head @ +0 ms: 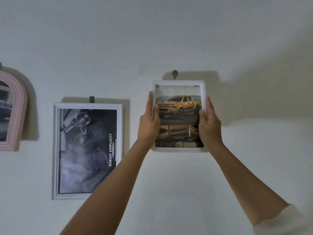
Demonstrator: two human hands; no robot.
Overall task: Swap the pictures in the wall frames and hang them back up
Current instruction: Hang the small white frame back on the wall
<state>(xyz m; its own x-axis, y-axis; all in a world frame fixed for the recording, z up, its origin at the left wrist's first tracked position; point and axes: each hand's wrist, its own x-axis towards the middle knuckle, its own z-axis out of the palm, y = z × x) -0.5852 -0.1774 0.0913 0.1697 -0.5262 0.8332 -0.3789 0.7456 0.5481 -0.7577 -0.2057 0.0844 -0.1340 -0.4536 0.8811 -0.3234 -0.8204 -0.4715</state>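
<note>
"ROBUST SIMPLICITY" runs sideways up the black-and-white picture in the rectangular white frame (88, 106), which hangs on the wall left of both arms. The small captions under the yellow pickup picture (179, 107) are too blurred to read. That picture sits in the rounded white frame (179, 82), held between the left grip (149, 122) and the right grip (209, 126). Each clasps one side edge, thumb on the front. The frame's top edge lies just below the round wall hook (175, 73); whether it is caught there is unclear.
</note>
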